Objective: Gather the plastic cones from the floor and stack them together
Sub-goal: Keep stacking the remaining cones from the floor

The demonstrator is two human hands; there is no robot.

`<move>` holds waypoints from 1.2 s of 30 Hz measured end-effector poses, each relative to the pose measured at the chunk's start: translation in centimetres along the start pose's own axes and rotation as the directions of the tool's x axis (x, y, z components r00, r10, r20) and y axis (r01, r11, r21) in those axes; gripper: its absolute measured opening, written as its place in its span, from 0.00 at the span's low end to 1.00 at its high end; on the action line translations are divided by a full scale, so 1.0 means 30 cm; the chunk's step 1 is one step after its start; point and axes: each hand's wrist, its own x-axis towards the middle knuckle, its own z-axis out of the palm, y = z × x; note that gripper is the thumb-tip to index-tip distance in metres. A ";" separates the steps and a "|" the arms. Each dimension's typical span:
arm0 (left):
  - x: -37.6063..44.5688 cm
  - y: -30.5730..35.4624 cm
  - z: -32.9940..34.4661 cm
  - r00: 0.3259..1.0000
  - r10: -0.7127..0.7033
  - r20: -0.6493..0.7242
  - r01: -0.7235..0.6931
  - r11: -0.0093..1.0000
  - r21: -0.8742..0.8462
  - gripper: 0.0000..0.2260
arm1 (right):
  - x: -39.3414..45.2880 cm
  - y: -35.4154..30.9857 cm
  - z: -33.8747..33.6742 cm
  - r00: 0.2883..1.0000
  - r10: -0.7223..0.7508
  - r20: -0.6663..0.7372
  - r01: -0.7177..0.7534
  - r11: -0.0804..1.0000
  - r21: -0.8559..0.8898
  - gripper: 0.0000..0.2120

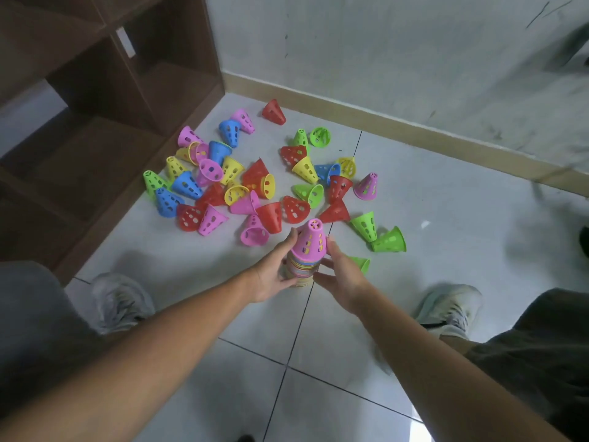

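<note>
We see our left hand (271, 275) and right hand (342, 277) flanking the upright cone stack (304, 260), loose cones (255, 183) scattered beyond.

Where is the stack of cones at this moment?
In the head view, the stack of cones stands on the floor between the left hand and right hand, near the loose cones.

Both your forearms reach forward and converge — bare, nearly straight. Your left hand (271, 275) cups the stack of cones (306, 253) from its left side, thumb up near the top, fingers (291, 283) curled low around it. Your right hand (342, 275) presses the opposite side — fingers extended, palm turned inward.
</note>
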 end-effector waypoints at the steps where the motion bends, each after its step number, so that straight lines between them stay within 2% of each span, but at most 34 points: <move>1: 0.010 0.017 -0.005 1.000 -0.014 0.006 0.014 1.000 0.019 0.49 | 0.012 -0.009 -0.003 1.000 -0.001 0.002 0.001 1.000 -0.003 0.16; 6: 0.029 0.119 -0.064 0.988 -0.152 0.027 0.139 0.954 0.267 0.65 | 0.064 -0.040 -0.026 0.999 0.028 0.031 -0.026 0.998 -0.051 0.20; 9: 0.020 0.183 -0.112 0.979 -0.203 0.015 0.179 0.896 0.406 0.66 | 0.073 -0.060 -0.044 0.996 0.069 0.058 -0.063 0.993 -0.098 0.21; 11: 0.007 0.221 -0.140 0.979 -0.205 -0.012 0.185 0.856 0.482 0.59 | 0.073 -0.068 -0.055 0.992 0.109 0.059 -0.100 0.985 -0.140 0.23; 13: 0.007 0.244 -0.160 0.988 -0.144 -0.060 0.154 0.839 0.522 0.42 | 0.075 -0.071 -0.068 0.992 0.120 0.039 -0.111 0.975 -0.192 0.23; 15: 0.032 0.249 -0.177 0.989 -0.026 -0.144 0.098 0.852 0.515 0.26 | 0.073 -0.068 -0.081 0.998 0.060 -0.022 -0.064 0.970 -0.235 0.22; 17: 0.070 0.235 -0.192 0.965 0.082 -0.248 0.055 0.862 0.503 0.16 | 0.070 -0.050 -0.097 0.989 -0.049 -0.139 0.006 0.956 -0.294 0.17; 20: 0.097 0.206 -0.198 0.935 0.137 -0.327 0.044 0.869 0.492 0.14 | 0.076 -0.003 -0.147 0.911 -0.231 -0.342 0.029 0.863 -0.504 0.12; 23: 0.105 0.177 -0.200 0.921 0.172 -0.348 0.018 0.876 0.482 0.15 | 0.080 0.040 -0.213 0.850 -0.321 -0.417 -0.015 0.777 -0.629 0.08; 28: 0.104 0.156 -0.234 0.898 0.212 -0.387 -0.026 0.901 0.433 0.14 | 0.091 0.079 -0.277 0.897 -0.243 -0.370 -0.062 0.759 -0.648 0.10; 32: 0.091 0.151 -0.277 0.795 0.281 -0.538 -0.042 0.910 0.413 0.09 | 0.106 0.084 -0.296 0.923 -0.171 -0.346 -0.074 0.801 -0.594 0.13; 34: 0.079 0.165 -0.283 0.772 0.328 -0.544 -0.093 0.906 0.414 0.03 | 0.118 0.083 -0.302 0.933 -0.147 -0.329 -0.074 0.815 -0.574 0.14; 36: 0.057 0.201 -0.262 0.778 0.342 -0.528 -0.179 0.925 0.335 0.03 | 0.126 0.077 -0.304 0.935 -0.148 -0.321 -0.055 0.836 -0.546 0.15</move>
